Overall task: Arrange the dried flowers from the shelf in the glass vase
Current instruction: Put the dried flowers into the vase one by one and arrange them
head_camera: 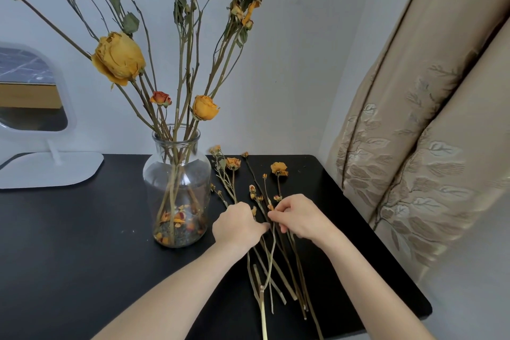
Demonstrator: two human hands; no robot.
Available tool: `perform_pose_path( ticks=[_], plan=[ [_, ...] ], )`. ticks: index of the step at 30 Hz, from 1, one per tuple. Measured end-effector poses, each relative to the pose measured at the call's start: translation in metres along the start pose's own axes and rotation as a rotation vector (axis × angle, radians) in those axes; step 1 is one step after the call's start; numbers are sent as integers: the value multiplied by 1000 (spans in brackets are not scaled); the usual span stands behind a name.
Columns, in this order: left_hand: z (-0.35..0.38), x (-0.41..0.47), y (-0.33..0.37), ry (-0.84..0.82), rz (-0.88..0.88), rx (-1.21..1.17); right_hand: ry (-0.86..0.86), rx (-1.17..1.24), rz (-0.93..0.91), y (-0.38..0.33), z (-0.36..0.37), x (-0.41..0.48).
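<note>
A clear glass vase (176, 188) stands on the black shelf top (82, 229), holding several tall dried yellow and orange roses (118, 58), with loose petals at its bottom. To its right a pile of dried flower stems (265, 265) lies flat, their small orange heads (279, 168) pointing toward the wall. My left hand (237, 225) rests on the pile with fingers curled around stems. My right hand (298, 215) pinches one thin stem near its top, fingertips meeting those of the left hand.
A white-framed mirror (33, 96) on a flat white base (52, 171) stands at the back left. A beige patterned curtain (414, 146) hangs close to the shelf's right edge. A pale wall is right behind.
</note>
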State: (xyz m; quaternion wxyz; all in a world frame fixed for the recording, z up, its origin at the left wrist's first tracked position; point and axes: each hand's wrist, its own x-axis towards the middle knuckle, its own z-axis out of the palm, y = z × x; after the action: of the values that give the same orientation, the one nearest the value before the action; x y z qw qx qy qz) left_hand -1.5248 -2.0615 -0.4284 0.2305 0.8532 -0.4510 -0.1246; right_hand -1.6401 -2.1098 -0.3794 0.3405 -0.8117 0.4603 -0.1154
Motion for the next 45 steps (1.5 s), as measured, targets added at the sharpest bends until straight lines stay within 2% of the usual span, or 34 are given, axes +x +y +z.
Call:
perform_pose_path(
  ticks=[10,16,21,26,32,37,41,45],
  plan=[
    [-7,-4,2,-45,-65,-30,42,58,9,4,-8,-1],
    [-29,-11,3,-34,46,-234,130,187,-20,-1,-22,-3],
    [-57,-31,-5,121,215,-425,348,403,-54,-10,-32,-6],
    [-87,-58,-20,365,404,-496,395,638,-90,-31,-36,-16],
    [-127,-92,-47,623,524,-544,411,639,-156,-52,-31,-25],
    [-180,-97,-58,792,519,-760,425,608,-199,-63,-25,-26],
    [-209,-90,-48,845,543,-928,421,588,-221,-74,-18,-26],
    [-213,-90,-34,834,644,-991,413,574,-246,-80,-15,-27]
  ],
)
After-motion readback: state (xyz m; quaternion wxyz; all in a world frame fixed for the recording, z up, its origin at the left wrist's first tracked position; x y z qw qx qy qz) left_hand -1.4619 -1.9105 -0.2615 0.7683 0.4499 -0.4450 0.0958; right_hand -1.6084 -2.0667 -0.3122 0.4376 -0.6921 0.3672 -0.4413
